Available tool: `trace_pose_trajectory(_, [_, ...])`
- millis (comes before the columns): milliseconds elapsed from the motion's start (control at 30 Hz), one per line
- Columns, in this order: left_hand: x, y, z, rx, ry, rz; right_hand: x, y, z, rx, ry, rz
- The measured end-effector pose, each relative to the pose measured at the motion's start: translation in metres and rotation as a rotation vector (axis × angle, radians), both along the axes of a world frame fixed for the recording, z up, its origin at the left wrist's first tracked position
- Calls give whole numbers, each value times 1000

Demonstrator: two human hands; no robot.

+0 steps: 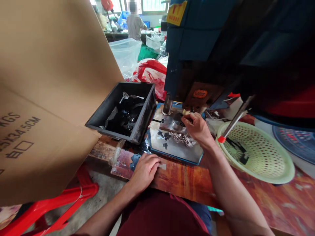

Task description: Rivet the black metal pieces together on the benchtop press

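My right hand (196, 127) reaches under the blue press machine (197, 42), its fingertips at the round die (177, 120) on the steel base block; what they pinch is hidden. My left hand (145, 169) rests on the worn wooden bench (182, 178), fingers curled over a small flat grey metal piece (162, 166) that sticks out to the right. A few dark stamped pieces (163, 136) and a heap of shiny metal chips (183, 139) lie on the grey plate (172, 149) in front of the die.
A black bin (145, 111) of dark parts sits left of the press. A pale green perforated basket (275, 164) with a few dark pieces stands on the right. A large cardboard sheet (49, 82) fills the left. Red stool (56, 209) below. A person (135, 24) stands far back.
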State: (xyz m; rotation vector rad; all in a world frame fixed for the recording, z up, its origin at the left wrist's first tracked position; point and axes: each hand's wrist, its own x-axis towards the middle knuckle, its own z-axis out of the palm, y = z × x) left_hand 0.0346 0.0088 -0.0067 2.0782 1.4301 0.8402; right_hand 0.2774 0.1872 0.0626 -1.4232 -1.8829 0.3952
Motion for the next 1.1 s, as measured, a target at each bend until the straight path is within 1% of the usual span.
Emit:
trace_pose_trajectory(100, [-17, -3, 3, 49, -18, 137, 0, 7, -4, 12, -18, -26])
trace_pose_trajectory(167, [-32, -7, 12, 119, -31, 236, 1, 9, -4, 1, -26, -47])
trace_pose_trajectory(233, [-49, -11, 27, 229, -49, 315, 3, 10, -2, -58, -32, -63])
trace_pose_trajectory(333, [-75, -6, 62, 385, -25, 430, 3, 11, 6, -201, -42, -91])
trace_pose_trajectory(400, [-94, 12, 86, 428, 40, 513, 1, 11, 14, -285, -33, -96])
trace_pose_trajectory(467, [-115, 43, 106, 391, 138, 583, -1, 10, 20, -349, -15, -94])
trace_pose_trajectory(500, [-125, 62, 113, 319, 209, 574, -2, 10, 22, -365, -4, -98])
trace_pose_trajectory(533, [-133, 82, 118, 200, 303, 543, -2, 10, 23, -363, 7, -106])
trace_pose_trajectory(567, [-141, 103, 121, 30, 416, 464, -3, 10, 22, -344, 20, -116])
trace_pose_trajectory(600, [-146, 123, 121, -156, 535, 375, -3, 10, 20, -319, 35, -123])
trace_pose_trajectory(633, [-150, 142, 120, -240, 575, 327, -2, 11, 18, -295, 54, -129])
trace_pose_trajectory(700, [-152, 173, 113, -330, 610, 273, 0, 8, 12, -256, 97, -161])
trace_pose_trajectory(767, [-148, 193, 103, -416, 627, 230, 2, 0, 9, -234, 127, -228])
trace_pose_trajectory(833, [-142, 205, 92, -477, 643, 210, 3, -16, 8, -204, 132, -281])
trace_pose_trajectory(900, [-137, 210, 82, -526, 675, 220, 4, -36, 9, -171, 112, -266])
trace_pose_trajectory(1000, [-137, 214, 72, -562, 714, 232, 5, -66, 8, -75, 70, -159])
trace_pose_trajectory(1100, [-143, 214, 69, -583, 708, 184, 6, -91, 0, 23, 55, -45])
